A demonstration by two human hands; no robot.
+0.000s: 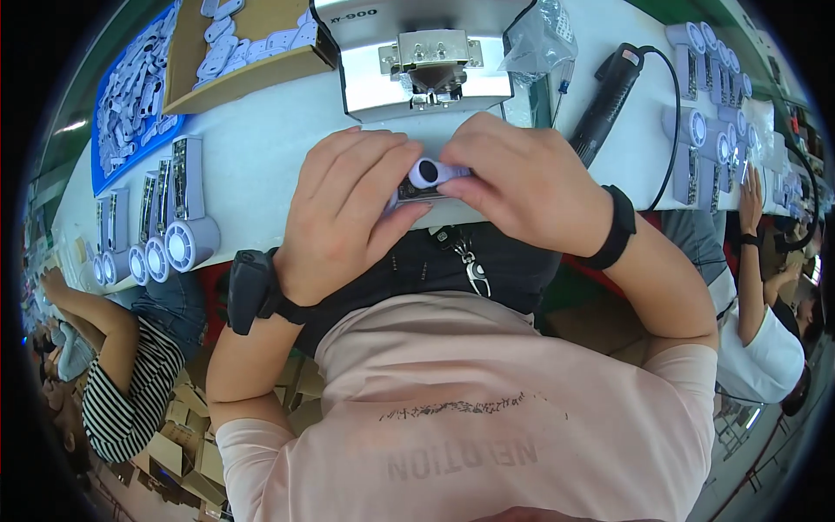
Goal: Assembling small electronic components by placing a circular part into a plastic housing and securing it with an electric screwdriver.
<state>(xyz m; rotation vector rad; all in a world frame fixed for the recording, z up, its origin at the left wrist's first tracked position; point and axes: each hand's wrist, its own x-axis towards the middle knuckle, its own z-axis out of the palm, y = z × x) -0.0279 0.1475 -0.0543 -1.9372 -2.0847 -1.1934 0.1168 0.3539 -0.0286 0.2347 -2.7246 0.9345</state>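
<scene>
Over the near edge of the white table [261, 174], my two hands meet on one small work. My left hand [344, 196] is closed around a lilac handheld fan body [393, 202], most of it hidden by my fingers. A dark circuit board [419, 190] shows in its open side. Between thumb and fingers, my right hand [522, 178] pinches a lilac plastic piece [450, 174] with a black oval at its rounded end. This piece lies over the board; whether it touches it I cannot tell.
Ahead stands a silver machine [426, 65]. At left are a cardboard box [248, 91] of lilac covers, a blue tray [97, 165] of parts and several fans [183, 239]. To the right lie a black corded tool [613, 100], a plastic bag [544, 39] and more fans [691, 130]. People sit on both sides.
</scene>
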